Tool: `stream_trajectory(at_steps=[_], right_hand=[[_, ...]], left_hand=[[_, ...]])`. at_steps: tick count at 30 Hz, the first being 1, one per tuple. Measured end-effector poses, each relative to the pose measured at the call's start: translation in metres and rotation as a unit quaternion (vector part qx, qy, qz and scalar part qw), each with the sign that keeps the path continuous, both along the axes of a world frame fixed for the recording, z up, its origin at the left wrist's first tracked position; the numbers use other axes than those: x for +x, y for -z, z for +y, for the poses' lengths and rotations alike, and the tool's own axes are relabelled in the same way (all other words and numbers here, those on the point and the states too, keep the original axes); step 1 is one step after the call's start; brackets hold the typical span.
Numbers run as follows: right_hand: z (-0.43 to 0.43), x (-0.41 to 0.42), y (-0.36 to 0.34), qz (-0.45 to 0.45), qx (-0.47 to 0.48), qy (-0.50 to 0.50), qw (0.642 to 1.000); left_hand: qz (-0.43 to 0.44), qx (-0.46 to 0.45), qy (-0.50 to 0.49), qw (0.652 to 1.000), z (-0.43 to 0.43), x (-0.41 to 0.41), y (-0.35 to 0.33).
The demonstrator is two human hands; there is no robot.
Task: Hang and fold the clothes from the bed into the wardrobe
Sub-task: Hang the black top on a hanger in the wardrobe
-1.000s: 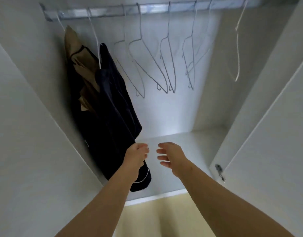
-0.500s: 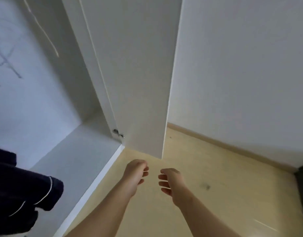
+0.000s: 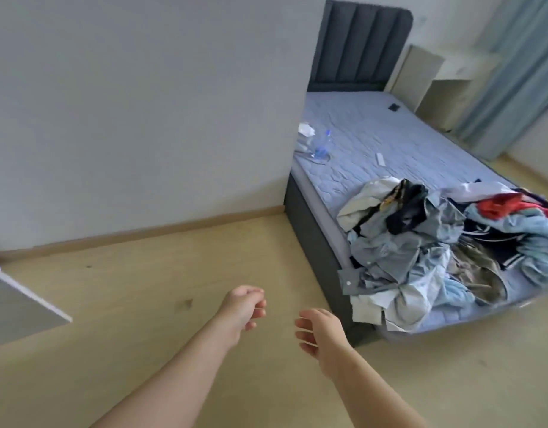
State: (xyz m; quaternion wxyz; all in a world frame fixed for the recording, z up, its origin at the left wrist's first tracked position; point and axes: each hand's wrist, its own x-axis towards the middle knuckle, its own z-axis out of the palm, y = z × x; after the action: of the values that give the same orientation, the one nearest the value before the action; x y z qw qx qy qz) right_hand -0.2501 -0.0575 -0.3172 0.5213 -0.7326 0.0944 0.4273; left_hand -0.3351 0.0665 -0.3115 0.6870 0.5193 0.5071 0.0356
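Note:
A heap of mixed clothes (image 3: 436, 251), light blue, white, dark and red, lies on the near end of the bed (image 3: 374, 140), some spilling over the dark bed frame. My left hand (image 3: 243, 307) and my right hand (image 3: 322, 330) hover over the wooden floor, left of the bed's corner. Both hold nothing, their fingers loosely curled. The right hand is a short way from the hanging edge of the heap. Only a corner of the white wardrobe door (image 3: 16, 298) shows at the left edge.
A plastic bottle (image 3: 322, 146), white paper (image 3: 306, 129), a small white object (image 3: 380, 158) and a dark object (image 3: 394, 107) lie on the mattress. The grey headboard (image 3: 359, 44) stands against the white wall. A cream bedside unit (image 3: 433, 88) and blue curtain (image 3: 513, 72) are beyond.
My view has swung right from the wardrobe interior, past its door, to the bed. My left hand let go of the dark hung garment; both hands stay empty in front of me.

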Motion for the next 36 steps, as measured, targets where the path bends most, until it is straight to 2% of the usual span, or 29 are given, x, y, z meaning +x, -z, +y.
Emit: stream_trajectory(at_steps=[9, 15, 19, 28, 33, 36], right_hand=[[-0.085, 0.128, 0.006, 0.023, 0.026, 0.176, 0.984], [-0.092, 0.233, 0.014, 0.030, 0.018, 0.226, 0.973], [-0.082, 0.310, 0.014, 0.031, -0.012, 0.236, 0.971], [-0.098, 0.462, 0.021, 0.033, 0.019, 0.269, 0.962], [-0.117, 0.557, 0.037, 0.057, 0.007, 0.231, 0.971], [-0.130, 0.622, 0.044, 0.052, -0.013, 0.167, 0.985]], left_hand=[[0.012, 0.008, 0.145, 0.989, -0.060, 0.164, -0.002], [0.008, 0.001, 0.209, 0.978, -0.062, 0.279, 0.006], [0.025, 0.017, 0.226, 0.974, -0.042, 0.365, 0.003], [0.028, 0.027, 0.271, 0.962, -0.054, 0.535, 0.007], [0.038, 0.038, 0.234, 0.971, -0.074, 0.622, 0.033], [0.062, 0.013, 0.163, 0.985, -0.089, 0.668, 0.048]])
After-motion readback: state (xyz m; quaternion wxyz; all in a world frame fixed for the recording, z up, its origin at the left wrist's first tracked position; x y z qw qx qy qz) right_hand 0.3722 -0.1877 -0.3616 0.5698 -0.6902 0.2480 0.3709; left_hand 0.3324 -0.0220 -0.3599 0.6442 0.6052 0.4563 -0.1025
